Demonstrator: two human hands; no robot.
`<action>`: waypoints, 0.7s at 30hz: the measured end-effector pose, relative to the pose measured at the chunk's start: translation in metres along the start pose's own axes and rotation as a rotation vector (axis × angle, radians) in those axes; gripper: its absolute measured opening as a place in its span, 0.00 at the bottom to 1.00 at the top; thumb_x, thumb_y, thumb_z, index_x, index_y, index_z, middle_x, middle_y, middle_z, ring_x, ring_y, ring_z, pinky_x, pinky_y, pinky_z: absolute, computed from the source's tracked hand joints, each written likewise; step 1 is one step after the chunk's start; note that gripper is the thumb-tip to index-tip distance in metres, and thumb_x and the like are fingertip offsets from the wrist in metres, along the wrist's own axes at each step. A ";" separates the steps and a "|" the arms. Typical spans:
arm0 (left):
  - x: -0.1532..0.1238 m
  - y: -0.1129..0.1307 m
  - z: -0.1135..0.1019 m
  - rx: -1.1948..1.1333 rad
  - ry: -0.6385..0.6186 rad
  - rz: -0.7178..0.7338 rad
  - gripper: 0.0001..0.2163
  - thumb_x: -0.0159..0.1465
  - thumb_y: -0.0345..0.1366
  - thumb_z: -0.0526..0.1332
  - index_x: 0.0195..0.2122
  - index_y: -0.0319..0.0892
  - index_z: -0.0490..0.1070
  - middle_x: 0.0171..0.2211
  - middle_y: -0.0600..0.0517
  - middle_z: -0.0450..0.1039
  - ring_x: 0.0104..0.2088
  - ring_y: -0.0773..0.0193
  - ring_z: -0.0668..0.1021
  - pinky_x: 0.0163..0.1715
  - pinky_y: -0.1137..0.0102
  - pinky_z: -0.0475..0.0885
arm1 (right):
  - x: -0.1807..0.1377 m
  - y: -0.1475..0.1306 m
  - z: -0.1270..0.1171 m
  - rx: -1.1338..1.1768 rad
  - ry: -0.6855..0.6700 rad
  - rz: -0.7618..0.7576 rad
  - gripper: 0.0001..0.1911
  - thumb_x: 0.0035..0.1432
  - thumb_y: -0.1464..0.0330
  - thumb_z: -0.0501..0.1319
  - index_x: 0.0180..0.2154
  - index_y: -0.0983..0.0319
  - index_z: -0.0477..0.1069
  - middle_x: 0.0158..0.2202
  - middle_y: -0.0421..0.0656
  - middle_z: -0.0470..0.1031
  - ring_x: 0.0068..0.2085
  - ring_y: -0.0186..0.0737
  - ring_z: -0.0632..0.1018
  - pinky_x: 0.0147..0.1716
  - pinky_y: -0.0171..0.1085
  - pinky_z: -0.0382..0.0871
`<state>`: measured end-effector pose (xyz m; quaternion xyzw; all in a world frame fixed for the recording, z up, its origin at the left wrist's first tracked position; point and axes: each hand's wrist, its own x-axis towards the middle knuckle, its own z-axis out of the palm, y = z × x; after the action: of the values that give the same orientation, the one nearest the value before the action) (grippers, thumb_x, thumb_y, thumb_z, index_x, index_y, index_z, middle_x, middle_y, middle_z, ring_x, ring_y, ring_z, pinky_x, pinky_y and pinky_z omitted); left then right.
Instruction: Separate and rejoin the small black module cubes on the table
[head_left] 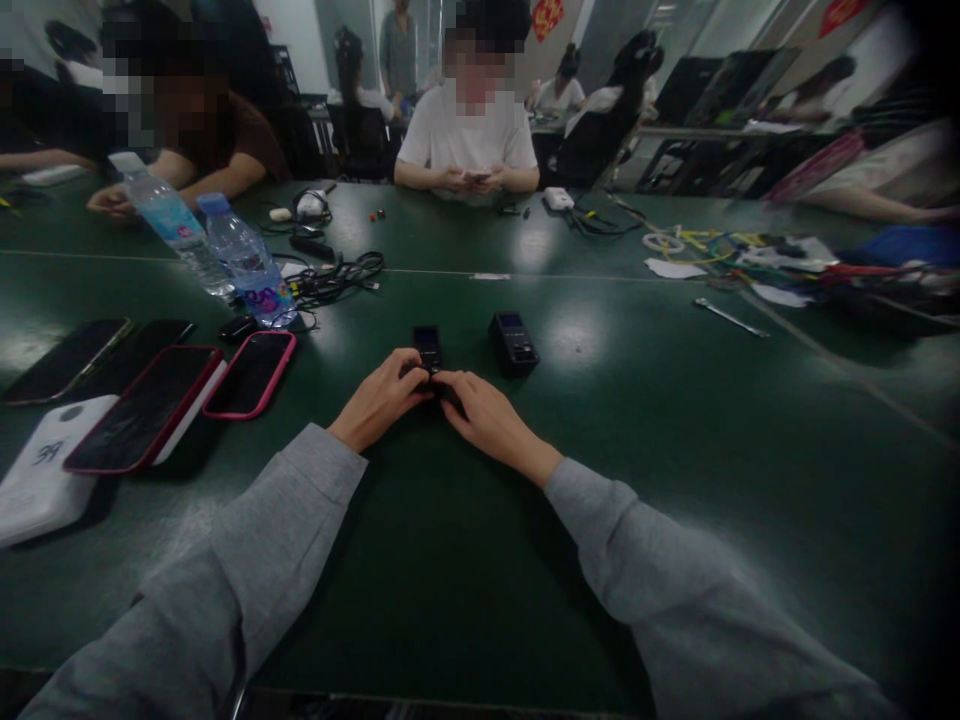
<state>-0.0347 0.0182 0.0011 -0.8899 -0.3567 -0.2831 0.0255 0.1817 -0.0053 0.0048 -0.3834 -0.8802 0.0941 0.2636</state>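
Observation:
Between my two hands, on the dark green table (450,560), is a small black device with a screen (427,338). My left hand (384,398) grips its left side with curled fingers. From the right, my right hand (484,412) closes its fingers on the device's near end. The fingers cover the device's lower part, so its buttons there are mostly hidden. A second black device (514,342), boxy and with a small screen, stands just right of the first, with neither hand touching it.
Left lie a pink-cased phone (251,375), a red-cased phone (146,408) and a white power bank (52,465). Behind them are two water bottles (247,262) and black cables (341,278). A wrench (731,317) and tangled wires (720,250) lie right. A person in white (466,140) sits opposite.

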 end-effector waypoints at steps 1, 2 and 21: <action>0.000 0.000 0.000 0.004 0.001 0.001 0.09 0.66 0.33 0.59 0.47 0.42 0.64 0.51 0.46 0.60 0.48 0.58 0.72 0.46 0.59 0.77 | 0.000 0.000 0.000 0.005 0.008 -0.002 0.20 0.66 0.74 0.55 0.58 0.60 0.57 0.48 0.48 0.69 0.45 0.46 0.73 0.44 0.47 0.72; 0.000 0.000 0.000 0.008 0.003 0.004 0.09 0.66 0.33 0.60 0.47 0.42 0.64 0.51 0.46 0.60 0.48 0.58 0.72 0.46 0.59 0.77 | 0.000 0.000 0.000 0.010 0.017 -0.004 0.21 0.66 0.74 0.55 0.58 0.60 0.56 0.49 0.49 0.69 0.46 0.47 0.73 0.44 0.47 0.72; 0.002 -0.003 -0.002 0.041 0.032 -0.053 0.07 0.66 0.35 0.60 0.44 0.42 0.67 0.51 0.45 0.64 0.48 0.57 0.72 0.47 0.59 0.74 | 0.002 -0.001 -0.002 -0.012 0.035 0.030 0.20 0.67 0.74 0.51 0.59 0.60 0.61 0.44 0.47 0.70 0.44 0.45 0.71 0.44 0.45 0.69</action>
<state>-0.0363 0.0207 0.0035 -0.8749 -0.3854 -0.2904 0.0420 0.1809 -0.0045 0.0072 -0.3999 -0.8701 0.0861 0.2750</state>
